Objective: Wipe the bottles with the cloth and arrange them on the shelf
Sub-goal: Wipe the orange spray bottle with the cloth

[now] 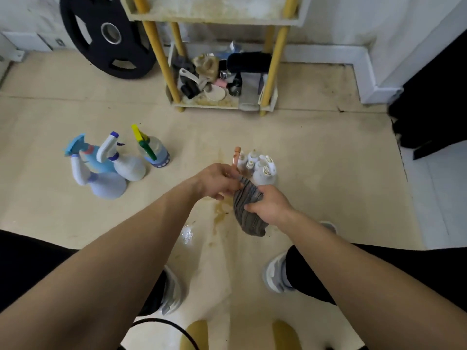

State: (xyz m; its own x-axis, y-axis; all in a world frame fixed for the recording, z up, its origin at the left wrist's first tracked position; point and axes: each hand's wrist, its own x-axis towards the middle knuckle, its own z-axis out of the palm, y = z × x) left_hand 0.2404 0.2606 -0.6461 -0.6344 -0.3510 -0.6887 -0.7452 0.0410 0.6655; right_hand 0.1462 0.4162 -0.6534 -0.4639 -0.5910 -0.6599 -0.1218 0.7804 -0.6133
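- Nearest cam: two bare forearms reaching fwd, black trousers either side, grey shoes planted on the floor.
- right hand: fingers curled tight round the cloth, grey striped, bunched like a sleeve, held above the floor.
- left hand: fingers curled at cloth's top end, prob. pinching the neck of the orange-capped bottle. Body hidden inside cloth, so grip only partly visible.
- Step in hand, by the look: wiping one bottle, cloth wrapped round it, hands opposed for a twist/rub.
- small white bottles: tight upright cluster on floor just behind the hands, touching each other. Wiped or not, can't tell.
- spray bottles: four or so, grouped on floor well to the left, a couple leaning together.
- shelf: yellow posts, straight ahead by the wall. Btm tier crammed w/ odds & ends; stained tier above it in view.
- Nxt move, as a judgement: finish the rub, slip bottle out w/ left hand, hold cloth back in right, reach fwd & stand it upright on a shelf tier. Btm tier looks too packed, so upper one likelier.
- weight plate leaning on wall left of shelf, out of the reach path.
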